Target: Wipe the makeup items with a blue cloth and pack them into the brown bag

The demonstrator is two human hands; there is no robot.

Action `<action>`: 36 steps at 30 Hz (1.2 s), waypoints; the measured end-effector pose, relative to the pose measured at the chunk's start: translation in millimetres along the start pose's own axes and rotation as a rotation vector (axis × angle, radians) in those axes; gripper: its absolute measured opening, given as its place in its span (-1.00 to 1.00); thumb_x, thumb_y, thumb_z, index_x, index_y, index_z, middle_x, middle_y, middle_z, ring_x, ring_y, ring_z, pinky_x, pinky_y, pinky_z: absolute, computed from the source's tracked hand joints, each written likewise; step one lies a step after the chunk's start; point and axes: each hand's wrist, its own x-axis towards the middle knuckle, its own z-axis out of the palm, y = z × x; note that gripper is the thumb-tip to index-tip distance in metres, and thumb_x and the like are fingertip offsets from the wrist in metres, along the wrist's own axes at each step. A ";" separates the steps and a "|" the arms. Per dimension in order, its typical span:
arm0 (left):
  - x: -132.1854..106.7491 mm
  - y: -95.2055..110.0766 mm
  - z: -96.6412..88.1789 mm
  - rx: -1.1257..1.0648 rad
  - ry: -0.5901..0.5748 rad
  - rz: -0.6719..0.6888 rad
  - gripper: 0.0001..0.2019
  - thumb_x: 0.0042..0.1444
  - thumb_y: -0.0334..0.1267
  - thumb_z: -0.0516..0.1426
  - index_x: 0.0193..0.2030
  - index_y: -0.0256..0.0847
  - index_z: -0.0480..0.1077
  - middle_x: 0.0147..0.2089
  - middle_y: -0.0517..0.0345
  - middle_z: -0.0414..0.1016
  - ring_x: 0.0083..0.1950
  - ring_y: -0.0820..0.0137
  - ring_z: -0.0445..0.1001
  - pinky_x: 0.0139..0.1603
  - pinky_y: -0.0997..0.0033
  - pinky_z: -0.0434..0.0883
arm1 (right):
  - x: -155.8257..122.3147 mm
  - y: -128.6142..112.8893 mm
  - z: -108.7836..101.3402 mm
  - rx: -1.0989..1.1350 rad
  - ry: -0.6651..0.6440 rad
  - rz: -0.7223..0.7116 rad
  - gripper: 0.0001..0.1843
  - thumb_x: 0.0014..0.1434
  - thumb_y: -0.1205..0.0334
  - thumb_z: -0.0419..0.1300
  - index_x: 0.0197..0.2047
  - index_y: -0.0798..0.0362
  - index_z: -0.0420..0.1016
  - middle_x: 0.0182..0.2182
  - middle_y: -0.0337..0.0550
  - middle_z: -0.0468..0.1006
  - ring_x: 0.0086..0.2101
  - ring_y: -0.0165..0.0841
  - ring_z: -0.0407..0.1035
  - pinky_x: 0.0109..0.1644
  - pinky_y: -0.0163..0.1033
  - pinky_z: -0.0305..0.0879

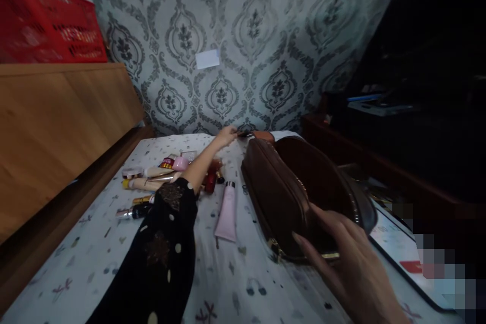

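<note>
A brown zipped pouch (288,187) lies open on the patterned bedsheet (94,258). My right hand (341,258) rests on its near end, fingers curled over the rim. My left hand (227,135), at the end of a dark dotted sleeve, reaches far across the bed and pinches a small dark item (245,134) beside the pouch's far end; the item is too small to name. A pink tube (227,211) lies just left of the pouch. Several cosmetics (159,174) are scattered under my left forearm.
A wooden headboard or cabinet (56,126) runs along the left, with a red crate (45,23) on top. Patterned wallpaper (243,35) is behind the bed. A dark wooden shelf (379,162) stands on the right. A flat dark-edged object (402,248) lies by the pouch.
</note>
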 end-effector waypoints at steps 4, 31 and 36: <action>-41.4 -22.8 -76.6 0.210 -0.088 -0.100 -0.63 0.30 -0.13 0.17 0.17 -0.24 0.37 0.15 -0.04 0.45 0.06 0.22 0.50 0.04 0.06 0.52 | 4.6 -23.0 -1.7 -0.015 0.101 -0.007 -0.47 0.32 0.15 0.18 0.31 0.05 0.25 0.07 0.14 0.47 0.13 0.04 0.35 0.18 0.16 0.32; -195.3 -64.6 -152.6 0.535 -0.211 -0.079 -0.53 0.00 0.04 0.22 0.00 -0.17 0.45 -0.22 0.19 0.55 -0.21 0.31 0.45 -0.21 0.44 0.34 | 9.4 -82.0 155.6 0.267 -0.349 0.092 -0.59 0.14 0.41 0.07 0.06 0.03 0.44 0.27 0.15 0.19 0.27 0.02 0.13 0.26 0.26 0.25; -203.6 -90.4 -170.8 0.575 -0.095 -0.077 -0.61 -0.01 -0.04 0.23 -0.06 -0.14 0.45 -0.20 0.17 0.56 -0.18 0.31 0.45 -0.16 0.43 0.35 | 19.4 -79.3 165.2 0.361 -0.388 0.291 -0.58 0.04 0.39 0.12 0.00 0.02 0.51 0.20 0.05 0.23 0.22 -0.02 0.21 0.30 0.23 0.20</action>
